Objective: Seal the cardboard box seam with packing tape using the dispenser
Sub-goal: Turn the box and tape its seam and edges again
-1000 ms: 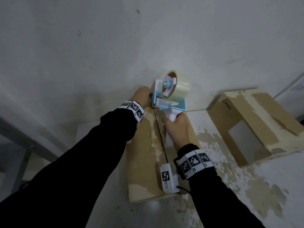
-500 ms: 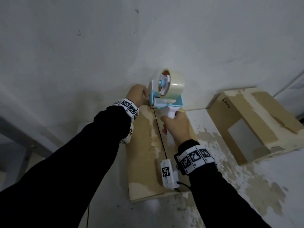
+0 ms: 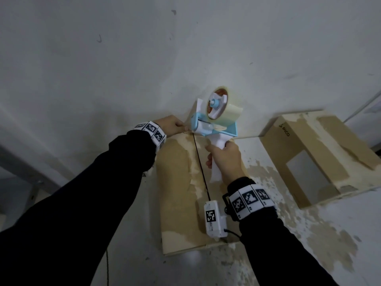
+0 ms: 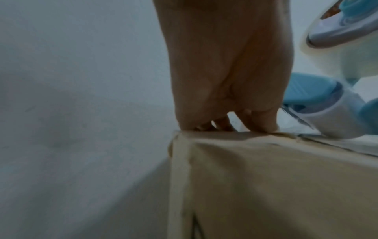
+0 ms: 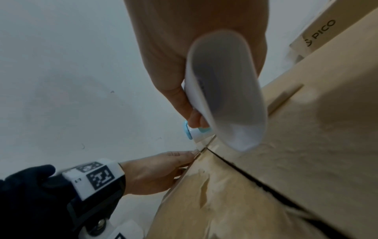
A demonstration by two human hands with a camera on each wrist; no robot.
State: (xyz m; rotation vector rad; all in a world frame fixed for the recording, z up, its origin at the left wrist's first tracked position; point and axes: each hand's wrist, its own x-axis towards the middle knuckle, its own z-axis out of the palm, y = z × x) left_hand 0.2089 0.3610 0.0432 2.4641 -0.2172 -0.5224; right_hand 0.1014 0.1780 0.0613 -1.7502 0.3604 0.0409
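A brown cardboard box (image 3: 177,195) lies on the white surface, and its dark seam (image 3: 201,170) runs away from me. My right hand (image 3: 225,159) grips the white handle of the blue and white tape dispenser (image 3: 216,129). The dispenser carries a roll of clear tape (image 3: 224,112), and its roller (image 4: 337,124) sits at the far end of the seam. My left hand (image 3: 172,127) is at the box's far edge, just left of the roller. Its fingertips (image 4: 263,124) press down on that edge, where the clear tape end lies. The seam (image 5: 251,179) gapes open along the top.
A second cardboard box (image 3: 321,159), marked PICO, stands to the right against the white wall (image 3: 144,58). The surface (image 3: 309,234) has peeled brown patches. A white tracker module (image 3: 214,218) by my right wrist hangs over the box's near end.
Little has changed. My left hand stays at the far edge. The dispenser has shifted slightly, and its roller is still at the far end of the seam.
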